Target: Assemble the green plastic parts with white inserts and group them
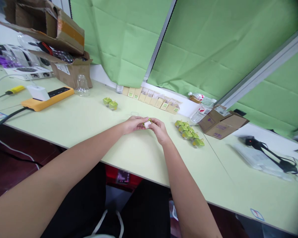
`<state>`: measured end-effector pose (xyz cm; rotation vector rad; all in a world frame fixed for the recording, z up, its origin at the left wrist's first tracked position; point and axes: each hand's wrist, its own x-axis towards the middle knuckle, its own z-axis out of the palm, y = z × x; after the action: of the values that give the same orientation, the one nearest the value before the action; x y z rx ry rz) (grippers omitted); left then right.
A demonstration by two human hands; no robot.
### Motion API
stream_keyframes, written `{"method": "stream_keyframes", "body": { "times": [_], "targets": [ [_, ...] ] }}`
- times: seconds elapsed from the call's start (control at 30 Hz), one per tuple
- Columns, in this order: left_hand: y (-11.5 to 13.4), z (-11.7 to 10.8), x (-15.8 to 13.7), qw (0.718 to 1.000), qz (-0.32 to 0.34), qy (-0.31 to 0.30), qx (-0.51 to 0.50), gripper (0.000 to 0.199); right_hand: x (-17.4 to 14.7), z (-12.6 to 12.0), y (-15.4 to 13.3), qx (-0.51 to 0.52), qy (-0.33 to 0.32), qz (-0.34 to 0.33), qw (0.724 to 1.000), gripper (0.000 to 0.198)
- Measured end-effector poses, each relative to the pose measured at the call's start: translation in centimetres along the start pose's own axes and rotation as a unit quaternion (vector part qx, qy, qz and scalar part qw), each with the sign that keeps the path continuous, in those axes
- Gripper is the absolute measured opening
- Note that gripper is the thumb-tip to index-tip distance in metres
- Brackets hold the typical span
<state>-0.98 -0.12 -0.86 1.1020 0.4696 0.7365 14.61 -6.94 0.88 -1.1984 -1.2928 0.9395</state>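
Observation:
Both hands meet over the middle of the pale green table (72, 122). My left hand (133, 124) and my right hand (159, 130) together grip a small green and white piece (147, 124) between their fingertips. To the right of my right hand lies a cluster of several small green items (189, 133). Two more green items (110, 103) sit further back to the left. A row of small tan cartons (151, 98) lines the back edge by the green curtain.
A yellow power strip (48, 98) with a white plug, a yellow screwdriver (13, 90) and stacked cardboard boxes (52, 29) stand at the left. A clear bottle (81, 85), a small brown box (222, 124), plastic bags and a black cabled device (268, 150) lie to the right.

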Motion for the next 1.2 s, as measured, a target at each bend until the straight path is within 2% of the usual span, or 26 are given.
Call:
{"method": "stream_keyframes", "body": {
  "times": [0.37,0.53,0.67,0.77,0.87,1.07,1.2],
  "targets": [
    [0.0,0.0,0.1,1.000,-0.001,0.004,0.000,0.038,0.0,0.2,-0.1,-0.044,0.006,-0.007,0.999,0.030],
    [0.1,0.1,0.0,1.000,-0.004,0.010,-0.010,0.038,0.2,0.3,0.2,-0.054,0.031,-0.013,0.998,0.031],
    [0.3,0.3,-0.1,1.000,0.005,0.013,-0.008,0.040,0.2,0.0,0.1,-0.033,0.010,-0.008,0.999,0.034],
    [0.2,0.4,0.0,1.000,0.006,0.028,-0.002,0.041,0.1,-0.3,-0.3,-0.003,-0.003,0.006,1.000,0.033],
    [0.0,0.4,0.1,0.999,0.003,0.046,0.012,0.042,0.0,-0.4,-0.7,0.003,0.016,0.022,1.000,0.027],
    [0.2,0.6,-0.2,0.998,0.003,0.040,0.039,0.044,0.0,-0.4,-0.7,0.043,0.020,0.075,0.996,0.027],
    [0.4,0.9,-0.6,0.996,-0.005,0.054,0.072,0.050,-0.2,-0.4,-0.7,0.029,0.006,0.120,0.992,0.026]
  ]
}}
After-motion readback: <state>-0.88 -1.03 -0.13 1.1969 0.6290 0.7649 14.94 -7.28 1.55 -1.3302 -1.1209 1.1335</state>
